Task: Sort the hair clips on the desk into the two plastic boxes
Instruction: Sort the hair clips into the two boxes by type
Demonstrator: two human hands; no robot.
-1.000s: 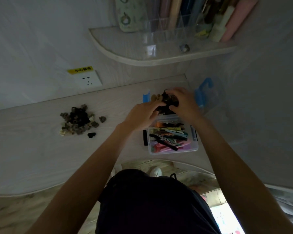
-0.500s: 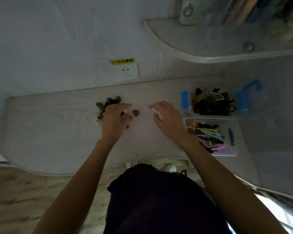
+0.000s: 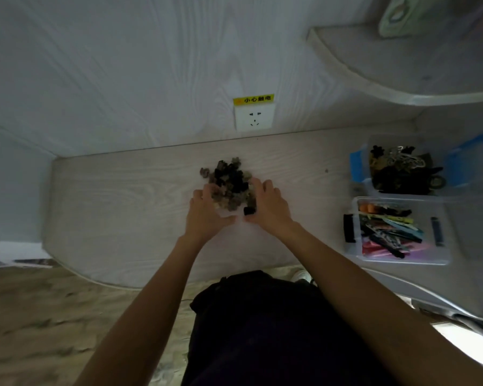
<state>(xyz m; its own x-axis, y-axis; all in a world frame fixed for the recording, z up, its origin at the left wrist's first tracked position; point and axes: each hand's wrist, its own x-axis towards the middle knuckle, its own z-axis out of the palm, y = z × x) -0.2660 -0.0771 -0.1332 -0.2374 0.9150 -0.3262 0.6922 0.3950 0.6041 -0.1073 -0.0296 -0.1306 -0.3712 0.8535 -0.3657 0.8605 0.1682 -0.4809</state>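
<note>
A pile of small dark and beige claw hair clips (image 3: 228, 183) lies on the pale wooden desk (image 3: 123, 196), below the wall socket. My left hand (image 3: 207, 215) cups the pile's near left side, and my right hand (image 3: 268, 207) cups its near right side. Fingers of both hands are spread and touch the clips. A black clip (image 3: 248, 210) sits between the two thumbs. At the right stand two clear plastic boxes: the far box with blue latches (image 3: 357, 165) holds dark claw clips, the near box (image 3: 441, 257) holds colourful flat clips.
A white wall socket (image 3: 253, 117) with a yellow label sits on the back wall. A curved shelf (image 3: 374, 79) overhangs the desk's right corner. The desk's curved front edge runs just before my dark-clothed body.
Both hands left the far box at the right and moved left to the pile; they now enclose it from both sides. The camera view swung left with them.
</note>
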